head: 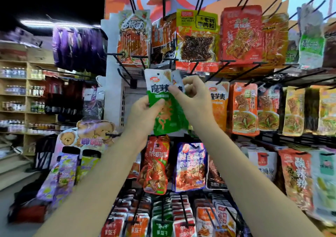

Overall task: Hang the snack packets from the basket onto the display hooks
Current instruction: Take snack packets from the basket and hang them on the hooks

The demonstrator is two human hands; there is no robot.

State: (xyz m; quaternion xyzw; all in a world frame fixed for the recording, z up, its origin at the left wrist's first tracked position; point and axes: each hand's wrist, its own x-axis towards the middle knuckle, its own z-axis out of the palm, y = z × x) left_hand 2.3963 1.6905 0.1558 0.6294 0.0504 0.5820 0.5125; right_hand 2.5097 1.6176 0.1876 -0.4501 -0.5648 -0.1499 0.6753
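I hold green-and-white snack packets (pixel 166 113) up in front of the display rack, at the middle row of black hooks. My left hand (pixel 145 116) grips the front packet at its lower left side. My right hand (pixel 192 98) pinches the white top of a second packet just behind the first. A bare black hook (pixel 127 78) juts out just left of the packets' tops. The basket is out of view.
Rows of hooks carry hanging snack packets: orange ones (pixel 243 107) to the right, red and blue ones (pixel 174 165) below, yellow and red ones (pixel 198 34) above. Shelves with bottles (pixel 16 91) stand at the left. A bear-printed display card (pixel 91 135) sits at lower left.
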